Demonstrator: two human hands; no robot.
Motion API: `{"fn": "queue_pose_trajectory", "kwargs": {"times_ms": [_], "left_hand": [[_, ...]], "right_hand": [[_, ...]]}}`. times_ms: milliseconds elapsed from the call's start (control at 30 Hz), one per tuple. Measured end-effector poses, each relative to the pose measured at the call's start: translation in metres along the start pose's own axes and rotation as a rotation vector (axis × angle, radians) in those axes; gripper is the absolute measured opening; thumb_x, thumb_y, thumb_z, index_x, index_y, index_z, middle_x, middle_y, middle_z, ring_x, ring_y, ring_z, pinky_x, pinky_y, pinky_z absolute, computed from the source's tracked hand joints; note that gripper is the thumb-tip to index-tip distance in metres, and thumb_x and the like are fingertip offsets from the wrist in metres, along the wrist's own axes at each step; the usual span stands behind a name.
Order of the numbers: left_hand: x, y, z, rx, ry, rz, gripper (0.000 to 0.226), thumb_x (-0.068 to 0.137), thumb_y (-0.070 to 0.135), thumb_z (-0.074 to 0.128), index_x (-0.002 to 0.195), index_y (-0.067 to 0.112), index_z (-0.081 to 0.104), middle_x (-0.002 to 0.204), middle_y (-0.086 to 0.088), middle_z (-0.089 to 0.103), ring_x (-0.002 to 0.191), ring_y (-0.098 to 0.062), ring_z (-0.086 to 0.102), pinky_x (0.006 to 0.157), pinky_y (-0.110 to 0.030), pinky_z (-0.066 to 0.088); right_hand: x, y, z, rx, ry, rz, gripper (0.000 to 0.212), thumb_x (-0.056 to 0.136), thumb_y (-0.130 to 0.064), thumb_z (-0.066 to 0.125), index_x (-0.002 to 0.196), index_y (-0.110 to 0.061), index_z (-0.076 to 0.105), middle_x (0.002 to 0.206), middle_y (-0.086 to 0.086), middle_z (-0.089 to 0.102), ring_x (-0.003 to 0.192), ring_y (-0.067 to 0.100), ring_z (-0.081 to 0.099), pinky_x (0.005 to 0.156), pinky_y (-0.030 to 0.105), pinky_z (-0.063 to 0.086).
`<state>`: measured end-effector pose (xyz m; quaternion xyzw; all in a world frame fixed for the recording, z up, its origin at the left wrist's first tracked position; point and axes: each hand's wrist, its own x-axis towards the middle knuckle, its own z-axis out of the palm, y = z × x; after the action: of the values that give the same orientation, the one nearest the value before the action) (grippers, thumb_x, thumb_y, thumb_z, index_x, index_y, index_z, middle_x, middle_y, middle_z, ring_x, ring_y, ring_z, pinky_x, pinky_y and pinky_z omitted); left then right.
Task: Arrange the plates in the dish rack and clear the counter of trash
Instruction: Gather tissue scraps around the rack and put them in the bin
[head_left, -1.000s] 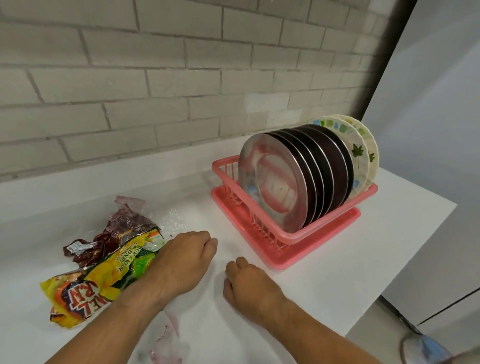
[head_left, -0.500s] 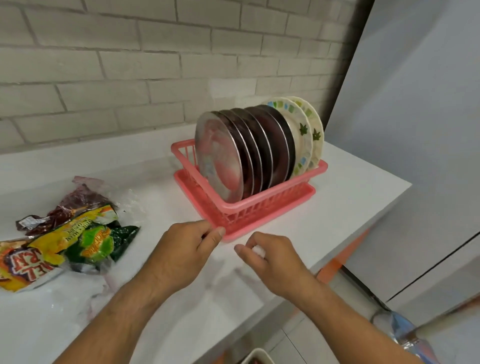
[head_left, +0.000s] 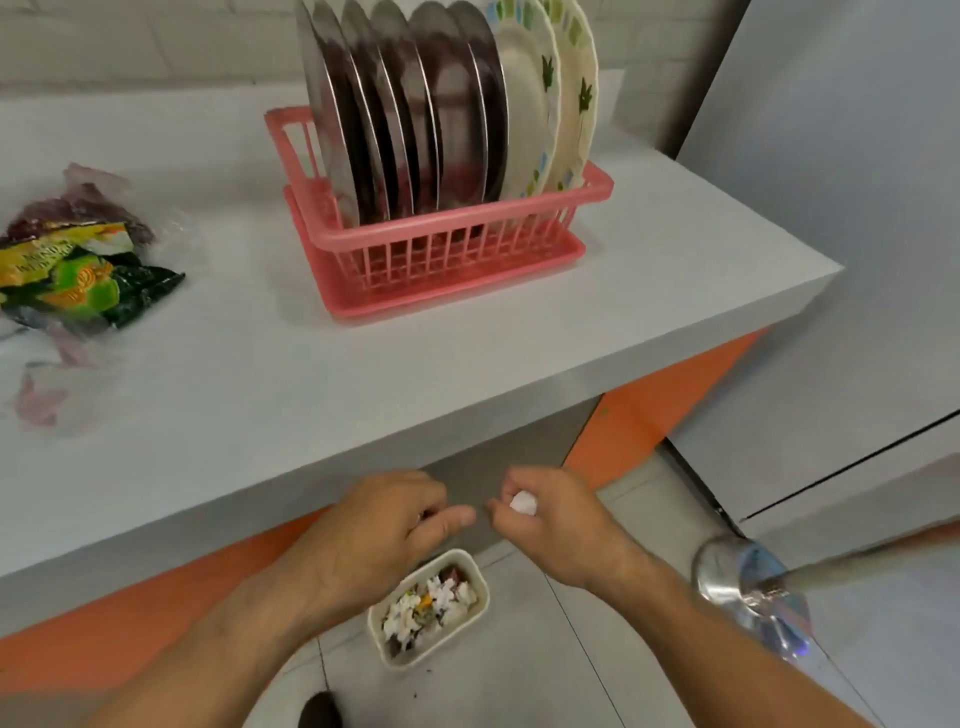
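Below the white counter (head_left: 467, 332) edge, over the floor bin (head_left: 484, 597), your right hand (head_left: 561, 525) pinches a white wad (head_left: 522, 503) in its fingertips. Your left hand (head_left: 374, 530) curls its fingers under, thumb out; I can't tell whether it holds anything. The plates (head_left: 447, 104) stand in the pink rack (head_left: 457, 236), with wrappers (head_left: 88, 270) lying to its left.

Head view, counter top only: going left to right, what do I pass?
snack wrappers → steel plates → patterned plates. All the plates stand on edge in the pink dish rack.
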<state>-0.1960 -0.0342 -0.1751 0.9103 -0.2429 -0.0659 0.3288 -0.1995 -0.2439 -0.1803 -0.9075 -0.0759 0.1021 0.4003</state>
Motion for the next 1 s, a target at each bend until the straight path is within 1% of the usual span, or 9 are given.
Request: {"fn": "queue_pose_trajectory", "kwargs": {"times_ms": [133,333,433,533,600,667,800,900,1000], "left_hand": [[0.001,-0.024,0.046,0.071,-0.112,-0.053,0.047,0.090,0.063,0.041,0.057,0.029,0.038,0.062,0.008,0.048,0.061,-0.008,0.048,0.060,-0.032,0.043],[-0.008,-0.087,0.128,0.044,-0.250,-0.191,0.031,0.092,0.051,0.050,0.066,0.035,0.048,0.071,0.016,0.051,0.070,-0.004,0.053,0.062,-0.027,0.043],[-0.020,-0.126,0.178,0.064,-0.259,-0.233,0.027,0.092,0.046,0.053,0.071,0.031,0.052,0.073,0.016,0.050,0.072,-0.008,0.053,0.063,-0.028,0.043],[-0.032,-0.173,0.230,0.087,-0.277,-0.282,0.025,0.089,0.044,0.060,0.073,0.025,0.056,0.077,0.015,0.052,0.075,-0.011,0.053,0.061,-0.025,0.038],[-0.041,-0.206,0.264,0.087,-0.278,-0.306,0.022,0.087,0.040,0.063,0.075,0.023,0.058,0.079,0.013,0.054,0.075,-0.009,0.052,0.059,-0.017,0.035],[-0.050,-0.236,0.296,0.106,-0.288,-0.312,0.013,0.086,0.033,0.064,0.078,0.023,0.059,0.083,0.011,0.056,0.079,-0.010,0.052,0.060,-0.014,0.035],[-0.064,-0.290,0.350,0.136,-0.275,-0.416,0.007,0.085,0.022,0.059,0.086,0.029,0.057,0.096,0.009,0.056,0.085,-0.015,0.055,0.075,-0.031,0.048],[-0.075,-0.325,0.385,0.135,-0.231,-0.466,0.008,0.086,0.022,0.057,0.090,0.029,0.057,0.098,0.010,0.054,0.085,-0.015,0.056,0.075,-0.030,0.047],[-0.080,-0.350,0.413,0.131,-0.183,-0.478,0.010,0.087,0.021,0.057,0.094,0.028,0.059,0.099,0.012,0.054,0.086,-0.014,0.056,0.073,-0.026,0.044]], "right_hand": [[-0.014,0.038,0.022,-0.105,-0.093,0.077,0.036,0.086,-0.037,0.063,0.055,-0.030,0.047,0.054,-0.009,0.046,0.053,0.008,0.044,0.055,0.030,0.042],[-0.007,0.105,0.079,-0.238,-0.187,0.167,0.037,0.087,-0.043,0.059,0.055,-0.034,0.042,0.057,-0.008,0.048,0.055,0.011,0.046,0.053,0.026,0.038],[0.002,0.146,0.129,-0.299,-0.224,0.168,0.029,0.089,-0.041,0.057,0.066,-0.030,0.045,0.064,-0.005,0.050,0.063,0.018,0.050,0.055,0.027,0.036],[0.015,0.194,0.188,-0.349,-0.261,0.155,0.010,0.089,-0.038,0.056,0.085,-0.030,0.059,0.081,0.002,0.057,0.072,0.021,0.050,0.060,0.026,0.036],[0.024,0.229,0.228,-0.393,-0.295,0.148,0.014,0.090,-0.035,0.055,0.097,-0.024,0.061,0.089,0.005,0.057,0.077,0.021,0.049,0.065,0.026,0.037],[0.035,0.262,0.267,-0.440,-0.334,0.150,0.017,0.090,-0.034,0.054,0.098,-0.020,0.059,0.088,0.004,0.053,0.078,0.023,0.050,0.067,0.027,0.040],[0.068,0.323,0.342,-0.475,-0.373,0.108,0.024,0.092,-0.034,0.054,0.104,-0.014,0.059,0.107,0.008,0.062,0.097,0.028,0.059,0.073,0.028,0.042],[0.095,0.357,0.390,-0.490,-0.409,0.062,0.032,0.090,-0.038,0.055,0.115,-0.018,0.059,0.122,0.007,0.059,0.112,0.025,0.053,0.090,0.032,0.044],[0.110,0.384,0.423,-0.547,-0.462,0.021,0.052,0.085,-0.053,0.056,0.129,-0.025,0.051,0.131,0.004,0.052,0.126,0.026,0.039,0.107,0.041,0.035]]}}
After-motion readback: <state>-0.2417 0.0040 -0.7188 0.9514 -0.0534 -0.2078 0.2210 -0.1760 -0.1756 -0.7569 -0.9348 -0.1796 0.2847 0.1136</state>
